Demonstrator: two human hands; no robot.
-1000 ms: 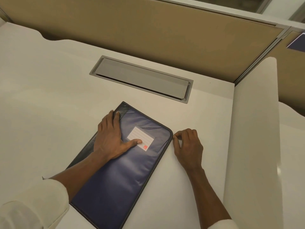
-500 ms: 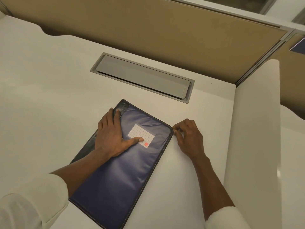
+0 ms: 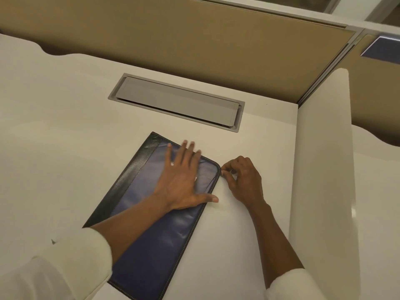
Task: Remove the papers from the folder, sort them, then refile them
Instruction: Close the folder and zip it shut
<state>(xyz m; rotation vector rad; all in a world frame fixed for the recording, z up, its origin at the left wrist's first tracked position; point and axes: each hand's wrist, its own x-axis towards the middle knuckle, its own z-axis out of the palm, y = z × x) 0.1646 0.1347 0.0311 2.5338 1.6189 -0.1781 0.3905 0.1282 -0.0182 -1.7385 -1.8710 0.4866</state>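
White table (image 3: 65, 126): folder (image 3: 151, 245) closed, nothing out yet. Left hand (image 3: 179, 182) presses flat on it; right hand (image 3: 242, 180) pinches its corner (zip, probably). All steps remain.

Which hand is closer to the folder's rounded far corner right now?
Right. The right hand pinches at that corner of the folder, touching its edge. The left hand lies flat on the cover, just left of the corner.

left of the folder (image 3: 151, 245), a wide run of white desk (image 3: 54, 126). on its right, only a narrow strip before the upright white side divider (image 3: 322, 169), blocked at the far end by the right hand (image 3: 242, 180) pinching the folder's corner. behind, flush grey cable hatch (image 3: 177, 102), then tan partition wall (image 3: 194, 40).
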